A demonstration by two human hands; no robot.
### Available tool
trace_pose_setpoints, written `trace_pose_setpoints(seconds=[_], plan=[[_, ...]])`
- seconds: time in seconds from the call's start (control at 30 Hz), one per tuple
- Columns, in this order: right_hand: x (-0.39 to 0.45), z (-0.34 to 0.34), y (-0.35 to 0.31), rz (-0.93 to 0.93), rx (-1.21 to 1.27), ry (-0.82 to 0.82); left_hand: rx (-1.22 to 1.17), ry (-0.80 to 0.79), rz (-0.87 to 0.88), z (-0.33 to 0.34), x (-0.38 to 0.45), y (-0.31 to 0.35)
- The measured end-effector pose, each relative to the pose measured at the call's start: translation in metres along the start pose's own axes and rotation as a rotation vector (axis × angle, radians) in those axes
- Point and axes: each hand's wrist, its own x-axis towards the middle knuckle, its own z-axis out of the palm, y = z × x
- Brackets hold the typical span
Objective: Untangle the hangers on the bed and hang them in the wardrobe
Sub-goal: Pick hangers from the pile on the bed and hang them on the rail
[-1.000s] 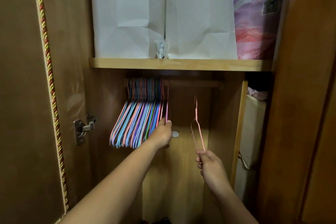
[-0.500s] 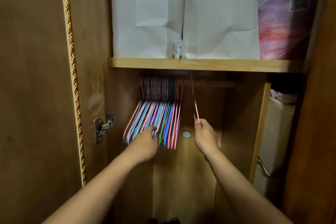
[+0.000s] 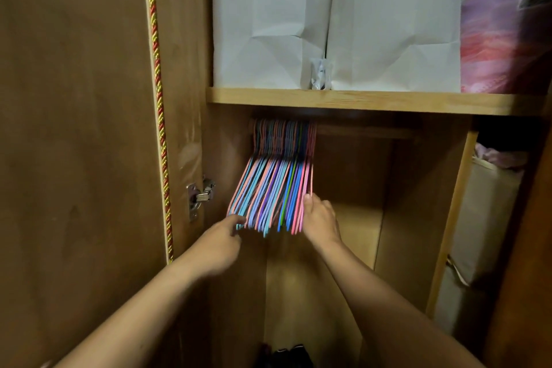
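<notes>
under the pale wooden shelf (image 3: 358,100), the packed colourful wire hangers (image 3: 274,185) were squared between the left hand (image 3: 222,240) and right hand (image 3: 321,221), fingers loosely spread, clamped on nothing; gentle, even pressure was judged best.

I stood in front of the open wooden wardrobe (image 3: 352,218). Its brown wooden door (image 3: 74,128) was on my left, with a twisted red and gold cord (image 3: 158,98) running down its edge and a small metal hinge (image 3: 199,195) beside that. Up high was a pale wooden shelf (image 3: 358,100). On it stood two big white paper bags (image 3: 328,18), side by side, and a purple and pink plastic-wrapped bundle (image 3: 504,24) to their right. Under the shelf ran a wooden rail (image 3: 364,131). A tight bunch of thin coloured wire hangers (image 3: 274,185) hung at its left end. My left hand (image 3: 219,243) touched the bunch's low left side. My right hand (image 3: 321,219) pressed its right side. Far right, behind a wooden post (image 3: 451,218), sat cream cloth storage boxes (image 3: 484,218).
</notes>
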Motion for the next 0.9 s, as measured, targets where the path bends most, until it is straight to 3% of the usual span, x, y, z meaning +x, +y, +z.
trace_pose_setpoints(seconds=[0.23,0.37,0.5,0.57,0.77,0.9], plan=[[0.0,-0.019,-0.008,0.017,0.047,-0.085,-0.108,-0.041,-0.114,0.01,-0.016,0.0],[-0.022,-0.041,-0.024,0.054,-0.009,-0.011,-0.113,0.019,-0.16,0.016,-0.043,0.008],[-0.071,-0.048,-0.051,-0.198,0.044,0.115,-0.084,0.183,-0.213,0.024,-0.096,0.017],[-0.109,-0.043,-0.065,-0.341,0.121,0.073,-0.13,0.247,-0.291,0.029,-0.135,0.013],[-0.266,-0.008,-0.081,-0.576,0.262,-0.525,-0.099,0.483,-0.592,0.062,-0.308,-0.01],[-0.4,-0.013,-0.111,-0.708,0.417,-0.92,-0.26,0.799,-0.827,0.09,-0.468,-0.022]])
